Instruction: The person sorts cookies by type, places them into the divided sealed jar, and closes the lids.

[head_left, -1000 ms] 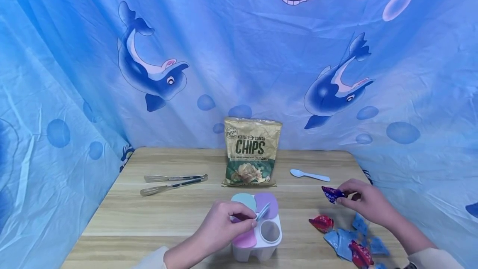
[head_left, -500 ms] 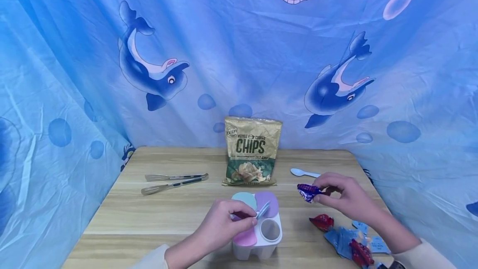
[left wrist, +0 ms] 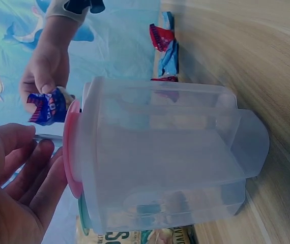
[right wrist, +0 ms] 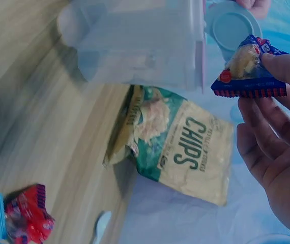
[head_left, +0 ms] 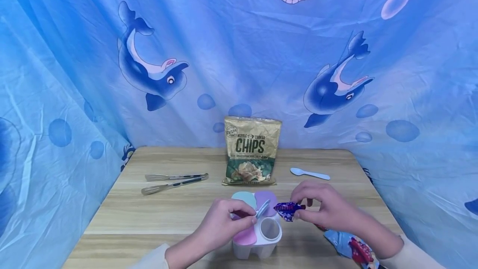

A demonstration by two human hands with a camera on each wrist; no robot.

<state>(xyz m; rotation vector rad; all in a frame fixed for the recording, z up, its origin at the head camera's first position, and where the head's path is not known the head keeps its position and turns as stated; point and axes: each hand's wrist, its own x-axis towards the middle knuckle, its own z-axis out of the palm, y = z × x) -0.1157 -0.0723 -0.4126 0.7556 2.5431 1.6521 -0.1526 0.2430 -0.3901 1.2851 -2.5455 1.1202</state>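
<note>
A white, translucent storage container (head_left: 257,253) stands on the table with several round lids in pink, mint and purple. My left hand (head_left: 224,221) pinches its light blue lid (head_left: 264,207), tilted up beside the round opening (head_left: 270,228) at the front right. In my right hand (head_left: 326,206), thumb and fingers hold a small dark blue snack packet (head_left: 286,211) just right of that opening and above the table. The right wrist view shows the packet (right wrist: 249,68) as a sealed pyramid with a clear window and pale pieces inside.
Behind the container a chips bag (head_left: 252,150) stands upright. Metal tongs (head_left: 173,184) lie on the left, a white spoon (head_left: 310,174) at the back right. Red packets (head_left: 360,251) and light blue packets (head_left: 337,240) lie at the front right, partly behind the right arm.
My right hand has carried the dark blue packet leftward and nearer, from above the right-hand packets to beside the container. The left hand keeps holding the lid in the same place.
</note>
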